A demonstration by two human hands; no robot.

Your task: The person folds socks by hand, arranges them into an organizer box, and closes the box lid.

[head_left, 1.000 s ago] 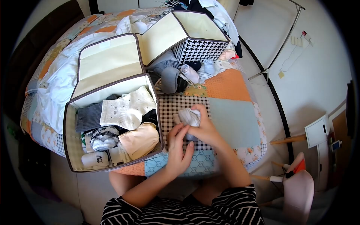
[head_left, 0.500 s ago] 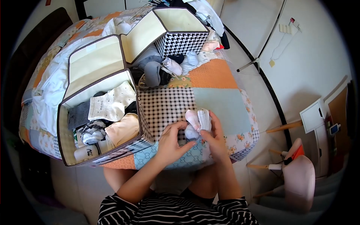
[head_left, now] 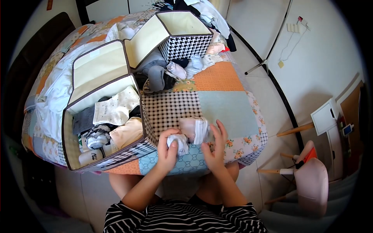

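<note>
My left hand (head_left: 168, 152) pinches a small white-grey rolled sock (head_left: 178, 145) between thumb and fingers. Just right of it, a pale pink and white sock bundle (head_left: 195, 130) rests on the bedspread (head_left: 229, 112). My right hand (head_left: 216, 149) is beside that bundle with its fingers apart and nothing held. To the left stands an open fabric box (head_left: 144, 143) with folded and rolled socks in it, among them a white dotted pair (head_left: 116, 106) and a beige one (head_left: 127, 133).
Behind is a second open houndstooth box (head_left: 184, 48), with a pile of socks (head_left: 157, 77) in front of it. White bedding (head_left: 58, 93) lies at the left. On the right are a pink chair (head_left: 311, 186) and a clothes stand (head_left: 265, 62).
The small rolled sock, earlier against the pink and white ones, is now apart in my left hand. The bundle lies between my hands, and my right hand has opened beside it.
</note>
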